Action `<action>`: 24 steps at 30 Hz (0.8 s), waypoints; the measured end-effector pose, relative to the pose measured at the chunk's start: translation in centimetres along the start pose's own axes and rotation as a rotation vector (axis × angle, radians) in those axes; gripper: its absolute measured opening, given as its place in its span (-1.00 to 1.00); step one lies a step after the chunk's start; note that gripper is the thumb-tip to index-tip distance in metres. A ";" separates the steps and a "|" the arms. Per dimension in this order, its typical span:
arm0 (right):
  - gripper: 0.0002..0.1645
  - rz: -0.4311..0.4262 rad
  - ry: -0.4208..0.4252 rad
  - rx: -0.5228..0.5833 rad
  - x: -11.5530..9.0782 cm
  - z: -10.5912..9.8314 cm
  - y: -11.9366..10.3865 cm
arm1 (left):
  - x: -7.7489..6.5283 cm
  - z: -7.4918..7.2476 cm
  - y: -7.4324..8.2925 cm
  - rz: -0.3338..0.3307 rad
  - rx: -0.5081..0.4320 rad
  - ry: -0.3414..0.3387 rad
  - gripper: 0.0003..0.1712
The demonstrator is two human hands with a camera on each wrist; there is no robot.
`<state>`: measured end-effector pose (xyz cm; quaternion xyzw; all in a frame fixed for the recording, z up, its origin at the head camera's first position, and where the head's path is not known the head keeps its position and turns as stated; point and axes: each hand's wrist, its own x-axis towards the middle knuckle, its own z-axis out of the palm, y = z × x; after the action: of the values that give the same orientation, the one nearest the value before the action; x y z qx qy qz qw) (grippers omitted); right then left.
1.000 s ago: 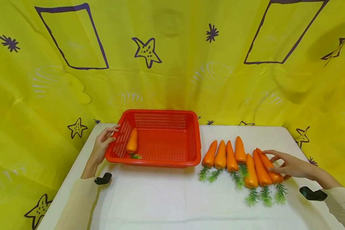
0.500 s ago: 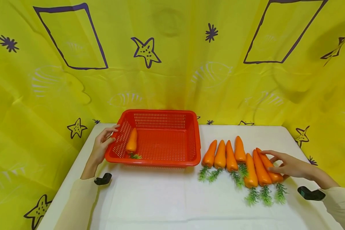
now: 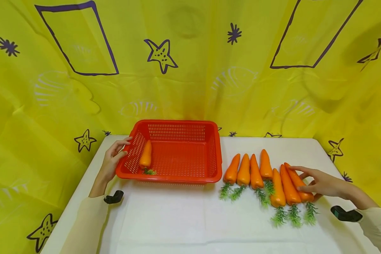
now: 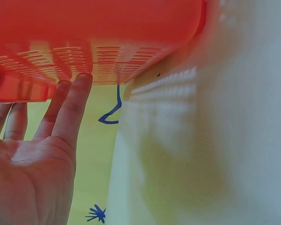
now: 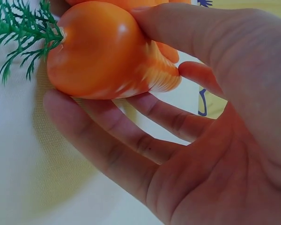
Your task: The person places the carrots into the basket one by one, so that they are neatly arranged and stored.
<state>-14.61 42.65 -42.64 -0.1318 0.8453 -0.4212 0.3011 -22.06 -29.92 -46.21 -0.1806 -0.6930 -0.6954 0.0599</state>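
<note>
At the right end of a group of orange carrots on the table, my right hand point(image 3: 324, 181) holds the outermost carrot point(image 3: 296, 179). The right wrist view shows the thumb on one side of this carrot point(image 5: 93, 51) and curved fingers along its other side; it lies root-end near the palm side with green leaves sticking out. My left hand point(image 3: 114, 160) is at the left side of the red plastic basket point(image 3: 174, 179). In the left wrist view its fairly straight fingers touch the slotted wall of the basket point(image 4: 93, 23). One carrot point(image 3: 146, 155) lies inside the basket, against its left wall.
Several other carrots point(image 3: 243, 171) lie side by side between the basket and my right hand, leaves toward me. A white cloth point(image 3: 177, 218) covers the table. A yellow patterned curtain point(image 3: 190, 70) stands close behind and along both sides.
The view shifts very slightly. Both hands, the basket and the carrots stay practically where they were; my right hand remains at the outermost carrot.
</note>
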 end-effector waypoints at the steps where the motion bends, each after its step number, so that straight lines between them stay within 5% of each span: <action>1: -0.06 -0.003 0.000 0.000 0.0 0.0 0.0 | 0.0 0.0 0.0 -0.001 -0.008 -0.004 -0.69; 24: -0.11 -0.056 0.008 -0.068 -0.6 -0.9 -1.3 | -0.3 -0.2 -0.1 -0.058 -0.047 -0.016 -0.68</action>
<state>-14.74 42.78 -40.95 -0.1638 0.8565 -0.4009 0.2809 -21.87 -30.16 -46.41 -0.1674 -0.6820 -0.7113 0.0299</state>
